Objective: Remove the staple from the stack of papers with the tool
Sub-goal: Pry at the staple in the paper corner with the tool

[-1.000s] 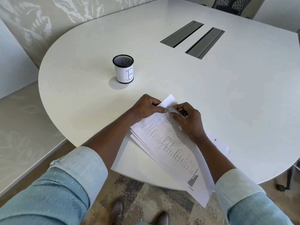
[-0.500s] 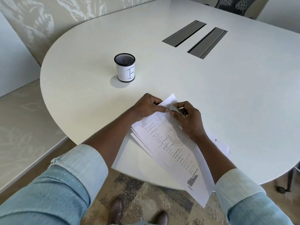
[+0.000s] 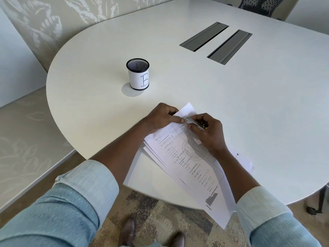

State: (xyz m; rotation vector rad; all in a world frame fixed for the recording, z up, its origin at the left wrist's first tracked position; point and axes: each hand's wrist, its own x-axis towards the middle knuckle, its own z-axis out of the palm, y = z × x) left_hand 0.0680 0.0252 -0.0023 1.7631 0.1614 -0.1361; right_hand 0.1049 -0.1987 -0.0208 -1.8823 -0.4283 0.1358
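Note:
A stack of printed papers [image 3: 187, 163] lies at an angle on the near edge of the white table [image 3: 231, 107], its lower end hanging past the edge. My left hand [image 3: 162, 116] pinches the stack's top left corner, thumb pressed on the sheet. My right hand [image 3: 208, 132] grips a thin metal staple remover [image 3: 194, 122] whose tip touches the paper right beside my left thumb. The staple itself is too small to make out.
A black mesh pen cup [image 3: 138, 75] with a white label marked "B" stands behind my left hand. Two grey cable slots [image 3: 215, 42] are set in the table's middle. A dark office chair [image 3: 263, 6] stands at the far edge.
Both hands stay at the top corner of the stack. The tool's tip has shifted slightly closer to my left thumb. The papers have not moved.

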